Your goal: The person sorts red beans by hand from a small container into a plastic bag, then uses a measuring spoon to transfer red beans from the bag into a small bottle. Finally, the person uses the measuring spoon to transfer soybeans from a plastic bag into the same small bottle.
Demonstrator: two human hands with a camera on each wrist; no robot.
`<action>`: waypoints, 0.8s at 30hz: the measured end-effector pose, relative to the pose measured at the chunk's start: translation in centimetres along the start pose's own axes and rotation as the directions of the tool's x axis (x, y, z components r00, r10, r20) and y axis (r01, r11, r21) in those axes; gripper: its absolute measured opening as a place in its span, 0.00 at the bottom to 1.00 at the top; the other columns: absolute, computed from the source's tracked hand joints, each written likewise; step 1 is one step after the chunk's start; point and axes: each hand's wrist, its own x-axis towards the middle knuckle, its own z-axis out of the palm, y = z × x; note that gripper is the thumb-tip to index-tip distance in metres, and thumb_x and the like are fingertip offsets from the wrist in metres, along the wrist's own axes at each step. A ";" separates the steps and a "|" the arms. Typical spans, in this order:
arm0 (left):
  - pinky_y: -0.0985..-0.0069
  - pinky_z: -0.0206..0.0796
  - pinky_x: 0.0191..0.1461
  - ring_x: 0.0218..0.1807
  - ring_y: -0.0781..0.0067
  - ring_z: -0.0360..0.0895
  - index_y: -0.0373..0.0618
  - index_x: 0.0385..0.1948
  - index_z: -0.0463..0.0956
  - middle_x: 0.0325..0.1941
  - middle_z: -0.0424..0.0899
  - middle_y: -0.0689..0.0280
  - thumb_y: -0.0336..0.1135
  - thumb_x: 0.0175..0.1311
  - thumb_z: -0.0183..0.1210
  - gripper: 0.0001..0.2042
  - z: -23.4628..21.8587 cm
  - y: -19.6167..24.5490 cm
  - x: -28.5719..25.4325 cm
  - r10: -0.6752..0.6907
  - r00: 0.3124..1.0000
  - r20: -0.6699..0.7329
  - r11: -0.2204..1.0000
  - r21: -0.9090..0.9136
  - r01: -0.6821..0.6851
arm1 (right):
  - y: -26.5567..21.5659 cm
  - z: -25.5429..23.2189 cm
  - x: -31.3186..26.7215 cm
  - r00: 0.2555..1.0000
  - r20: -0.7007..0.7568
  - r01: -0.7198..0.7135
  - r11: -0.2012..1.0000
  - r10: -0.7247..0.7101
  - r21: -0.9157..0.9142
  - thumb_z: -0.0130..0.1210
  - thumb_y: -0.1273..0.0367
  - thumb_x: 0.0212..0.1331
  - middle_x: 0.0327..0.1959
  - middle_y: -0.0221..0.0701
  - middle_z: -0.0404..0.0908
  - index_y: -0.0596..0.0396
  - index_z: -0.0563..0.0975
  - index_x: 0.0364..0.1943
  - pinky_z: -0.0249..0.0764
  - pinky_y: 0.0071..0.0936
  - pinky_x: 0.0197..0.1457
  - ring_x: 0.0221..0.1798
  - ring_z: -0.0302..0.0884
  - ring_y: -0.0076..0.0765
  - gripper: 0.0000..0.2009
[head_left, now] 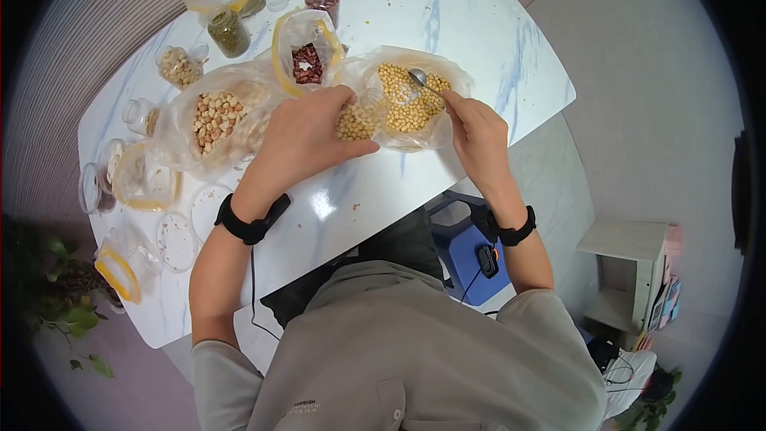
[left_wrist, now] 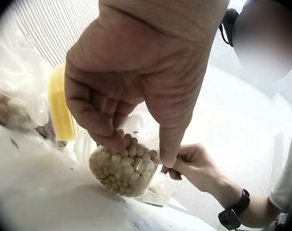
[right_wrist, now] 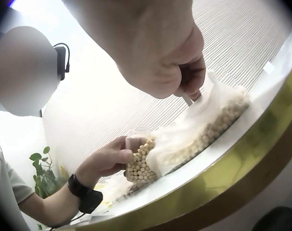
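Note:
The left hand (head_left: 307, 132) grips a clear jar (head_left: 359, 121) partly filled with pale yellow beans, tilted toward a plastic bag; in the left wrist view its fingers and thumb lie on either side of the jar (left_wrist: 124, 168). The right hand (head_left: 481, 137) pinches the handle of a metal spoon (head_left: 417, 77), whose bowl is over the yellow beans (head_left: 408, 116) in the open bag. In the right wrist view the right hand (right_wrist: 177, 72) is above the bag (right_wrist: 184, 137), and the jar (right_wrist: 141, 163) stands beside the bag in the left hand.
Left of the jar lie a bag of brown-and-white nuts (head_left: 215, 121) and a bag of red beans (head_left: 306, 64). Behind are a jar of red beans (head_left: 322, 1) and a green-filled jar (head_left: 229, 33). More jars, bags and white lids (head_left: 176, 241) lie along the table's left side.

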 end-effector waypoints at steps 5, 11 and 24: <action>0.62 0.75 0.46 0.41 0.51 0.85 0.42 0.51 0.81 0.45 0.88 0.55 0.53 0.48 0.78 0.32 0.0 0.0 0.0 -0.007 1.000 0.006 1.000 0.001 0.007 | 1.1 1.4 1.6 0.996 0.079 0.051 0.988 -0.040 -0.144 0.58 0.80 0.51 0.32 0.42 0.82 0.60 0.81 0.51 0.79 0.43 0.42 0.37 0.82 0.51 0.19; 0.61 0.76 0.47 0.43 0.51 0.85 0.42 0.52 0.81 0.46 0.88 0.55 0.53 0.49 0.78 0.32 -0.2 0.2 0.0 -0.014 1.000 0.019 1.000 0.013 0.014 | 1.7 3.1 2.7 0.991 0.134 -0.001 1.000 -0.001 0.012 0.60 0.80 0.56 0.38 0.41 0.86 0.57 0.83 0.52 0.80 0.40 0.45 0.40 0.85 0.51 0.18; 0.61 0.76 0.47 0.43 0.50 0.86 0.42 0.52 0.81 0.45 0.88 0.55 0.52 0.49 0.78 0.32 0.0 0.1 0.0 -0.005 1.000 0.004 1.000 0.018 0.005 | 1.0 -2.5 1.4 0.885 0.430 -0.326 0.896 0.178 0.301 0.56 0.77 0.69 0.31 0.37 0.88 0.63 0.84 0.53 0.78 0.29 0.39 0.31 0.83 0.34 0.12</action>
